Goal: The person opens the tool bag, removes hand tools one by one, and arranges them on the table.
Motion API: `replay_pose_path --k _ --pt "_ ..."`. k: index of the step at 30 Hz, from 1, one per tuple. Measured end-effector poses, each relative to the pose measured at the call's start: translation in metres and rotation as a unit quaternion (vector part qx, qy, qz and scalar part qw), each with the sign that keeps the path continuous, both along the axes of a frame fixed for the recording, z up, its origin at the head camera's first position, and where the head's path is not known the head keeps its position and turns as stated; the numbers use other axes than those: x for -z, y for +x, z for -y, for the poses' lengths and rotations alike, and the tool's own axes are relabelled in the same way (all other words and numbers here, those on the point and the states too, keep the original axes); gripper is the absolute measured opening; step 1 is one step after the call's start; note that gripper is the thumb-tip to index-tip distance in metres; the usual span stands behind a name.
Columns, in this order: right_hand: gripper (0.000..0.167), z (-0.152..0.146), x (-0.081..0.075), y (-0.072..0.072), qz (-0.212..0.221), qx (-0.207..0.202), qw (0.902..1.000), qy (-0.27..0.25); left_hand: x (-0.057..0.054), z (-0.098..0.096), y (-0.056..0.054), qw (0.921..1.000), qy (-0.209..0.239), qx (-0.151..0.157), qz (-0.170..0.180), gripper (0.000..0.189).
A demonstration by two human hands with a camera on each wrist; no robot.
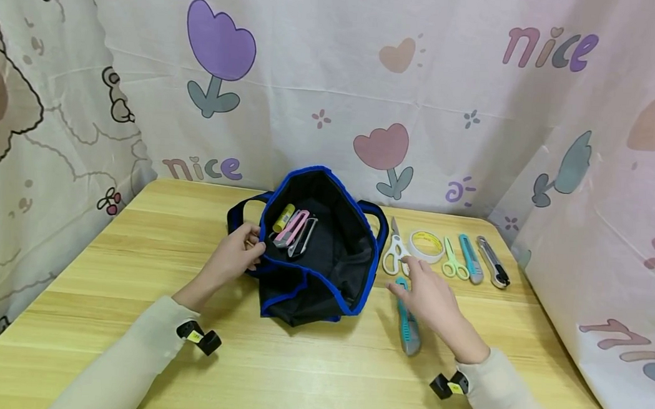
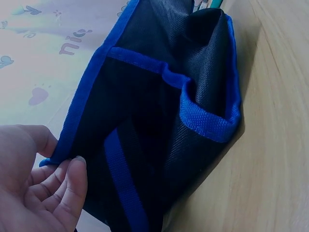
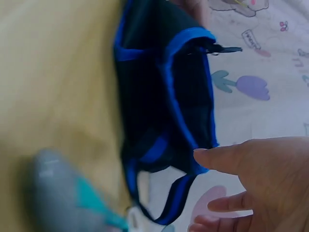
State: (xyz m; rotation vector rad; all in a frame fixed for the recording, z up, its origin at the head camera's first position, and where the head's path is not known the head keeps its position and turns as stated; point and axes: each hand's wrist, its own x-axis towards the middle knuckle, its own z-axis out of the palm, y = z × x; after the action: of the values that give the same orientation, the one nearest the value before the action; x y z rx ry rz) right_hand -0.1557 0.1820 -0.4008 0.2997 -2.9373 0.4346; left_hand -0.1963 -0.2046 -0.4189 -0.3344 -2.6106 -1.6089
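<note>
A black tool bag with blue edging (image 1: 288, 296) stands with its mouth wide. Its left rim is pinched between the thumb and fingers of my left hand (image 1: 233, 249), as the left wrist view also shows. Inside lie a yellow tube (image 1: 283, 218), a pink utility knife (image 1: 295, 227) and a dark utility knife (image 1: 303, 236). My right hand (image 1: 430, 298) is to the right of the bag with loosely extended fingers, holding nothing. Under and beside it are a teal and grey utility knife (image 1: 407, 328) and white-handled scissors (image 1: 394, 252), both partly covered.
Right of the scissors lie a tape roll (image 1: 413, 250), small green scissors (image 1: 453, 262), another teal utility knife (image 1: 471, 258) and a grey and black one (image 1: 493, 263). Bag handles (image 1: 383, 227) stick out sideways. A printed curtain (image 1: 313, 72) borders the wooden table (image 1: 317, 379).
</note>
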Motion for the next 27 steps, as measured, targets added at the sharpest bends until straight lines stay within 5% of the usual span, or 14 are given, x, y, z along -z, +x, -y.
replay_pose_path --k 13,27 --pt "0.062 0.045 -0.043 -0.040 0.016 -0.050 0.9978 -0.040 -0.001 0.001 0.001 1.0000 -0.005 -0.003 -0.007 0.029" --pt "0.055 0.090 -0.063 -0.094 0.077 -0.087 0.9907 -0.072 -0.001 0.001 0.000 1.0000 0.000 -0.001 -0.003 0.033"
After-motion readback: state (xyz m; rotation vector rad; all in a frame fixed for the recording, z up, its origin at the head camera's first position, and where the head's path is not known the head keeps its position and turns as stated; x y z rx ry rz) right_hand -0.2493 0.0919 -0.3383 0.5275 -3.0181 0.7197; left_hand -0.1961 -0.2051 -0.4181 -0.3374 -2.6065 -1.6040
